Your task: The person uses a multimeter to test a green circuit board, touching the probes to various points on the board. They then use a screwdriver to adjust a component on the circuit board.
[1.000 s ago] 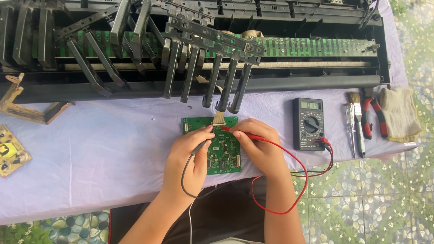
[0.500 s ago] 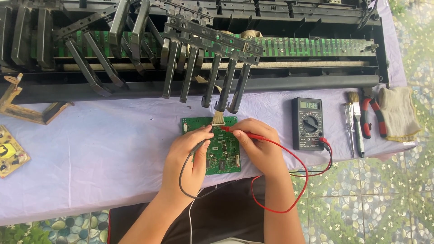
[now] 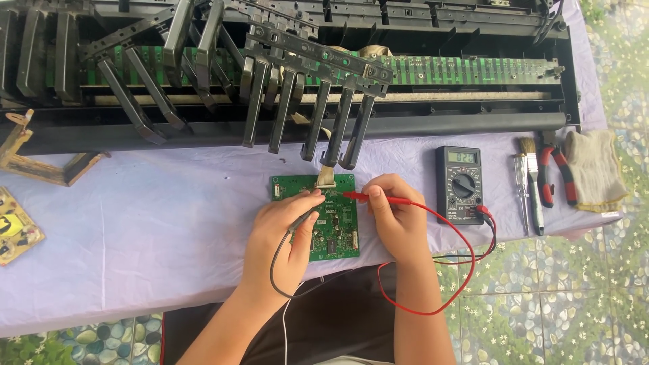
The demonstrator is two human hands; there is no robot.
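A green circuit board (image 3: 336, 226) lies flat on the lilac tablecloth (image 3: 155, 230), with a flat ribbon connector (image 3: 325, 180) at its far edge. My left hand (image 3: 284, 233) rests on the board's left part and grips a black test probe (image 3: 302, 220) whose tip points at the board's upper middle. My right hand (image 3: 399, 216) sits just right of the board and holds a red test probe (image 3: 362, 197), tip touching near the same spot. Red and black leads run to a black multimeter (image 3: 460, 184) on the right.
A dismantled electronic keyboard (image 3: 297, 74) with raised black keys fills the far side of the table. A screwdriver (image 3: 522, 189), a brush (image 3: 533, 182), red-handled pliers (image 3: 554, 172) and a cloth (image 3: 595, 169) lie right of the meter. Wooden pieces (image 3: 40, 162) and a small board (image 3: 17, 226) lie left.
Both hands stay on the probes over the board; the tips have shifted only slightly. Nothing else has moved.
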